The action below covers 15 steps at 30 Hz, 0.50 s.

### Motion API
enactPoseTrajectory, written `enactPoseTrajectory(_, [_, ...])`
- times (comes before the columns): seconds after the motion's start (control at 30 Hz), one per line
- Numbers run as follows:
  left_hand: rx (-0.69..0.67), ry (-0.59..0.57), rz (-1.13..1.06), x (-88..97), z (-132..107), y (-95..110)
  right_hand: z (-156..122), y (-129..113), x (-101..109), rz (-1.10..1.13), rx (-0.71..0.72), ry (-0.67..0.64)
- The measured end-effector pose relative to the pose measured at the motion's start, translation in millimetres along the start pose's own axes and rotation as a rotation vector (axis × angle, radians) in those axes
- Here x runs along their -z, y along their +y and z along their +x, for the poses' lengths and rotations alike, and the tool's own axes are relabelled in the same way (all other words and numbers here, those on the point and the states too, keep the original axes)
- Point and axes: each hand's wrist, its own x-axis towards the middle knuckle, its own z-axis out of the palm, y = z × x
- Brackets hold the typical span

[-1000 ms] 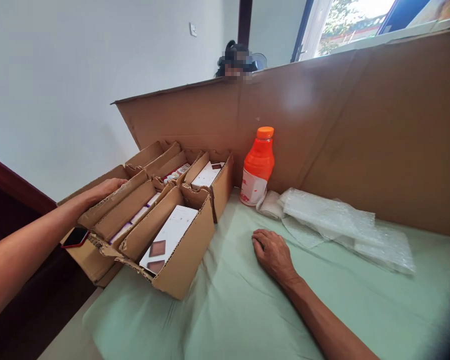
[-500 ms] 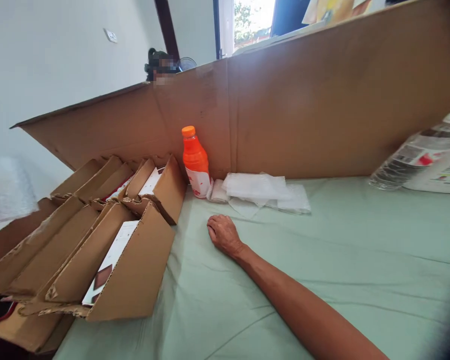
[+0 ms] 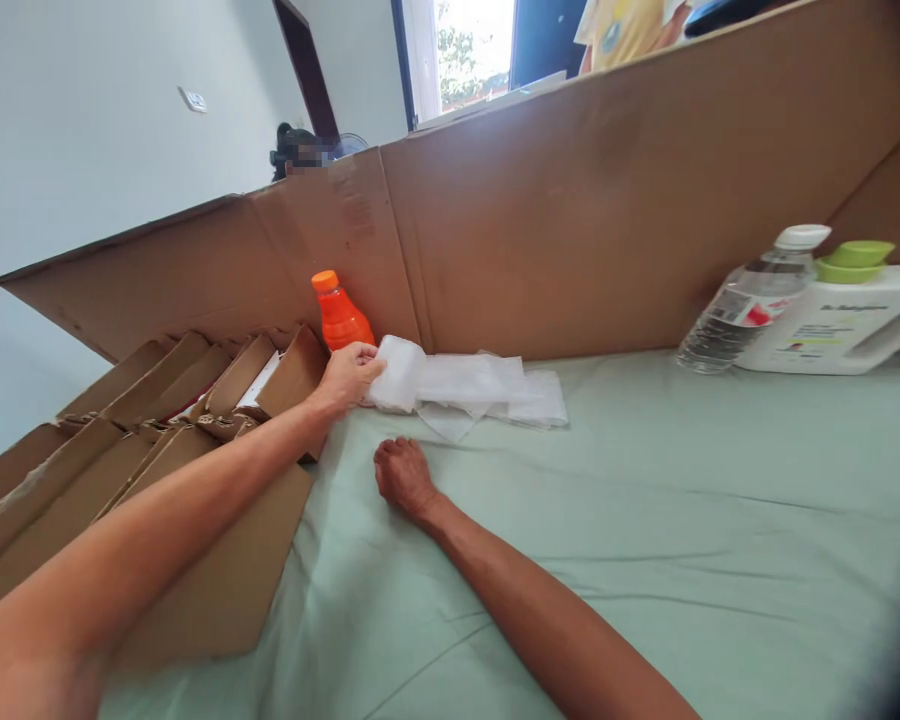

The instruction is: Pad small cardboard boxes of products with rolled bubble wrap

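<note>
My left hand (image 3: pixel 350 374) reaches in from the lower left, over the cardboard slots. Its fingers and thumb are closed on the edge of a folded translucent plastic sheet (image 3: pixel 397 372). That sheet rests at the left end of a row of flat white plastic pieces (image 3: pixel 471 380). Just behind my left hand stands an orange bottle (image 3: pixel 345 318) with an orange cap, its lower part covered by the hand and sheet. My right hand (image 3: pixel 405 474) lies curled in a loose fist on the green cloth (image 3: pixel 615 480), in front of the plastic pieces, with nothing visible in it.
A cardboard organiser (image 3: pixel 217 560) with several slots stands on the left. A tall cardboard wall (image 3: pixel 570 220) runs along the back. At the right are a clear bottle (image 3: pixel 750 300), tilted, and a white jug (image 3: pixel 825 325) with a green cap. Parts of people show beyond the wall.
My left hand has come from the far left with the clear plastic and now has it at the row's left end. My right hand keeps its fist; the view has shifted right.
</note>
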Motion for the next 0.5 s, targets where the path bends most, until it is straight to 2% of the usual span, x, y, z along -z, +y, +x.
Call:
enactPoseTrajectory(0.07, [-0.026,0.044,0.061,-8.7,12,-11,0,0,0,0.005,-0.001,-0.007])
enactPoseTrajectory(0.13, [-0.065,0.046,0.12,-7.0,11,-18,0,-1,0,0.007,-0.003,-0.011])
enactPoseTrajectory(0.23, [-0.117,0.017,0.176,19.0,-5,-22,0,0,2,0.007,-0.005,-0.012])
enactPoseTrajectory(0.3, [-0.149,0.057,0.226,54.0,-13,-25,-1,1,3,0.008,0.002,-0.008])
enactPoseTrajectory(0.37, [-0.16,0.178,0.306,101.3,-13,-34,-1,2,4,0.011,0.011,0.004])
enactPoseTrajectory(0.43, [-0.115,0.338,0.399,155.1,-7,-53,0,3,4,0.013,0.016,0.022])
enactPoseTrajectory(0.5, [0.001,0.439,0.482,206.6,-1,-80,2,4,3,0.013,0.021,0.041])
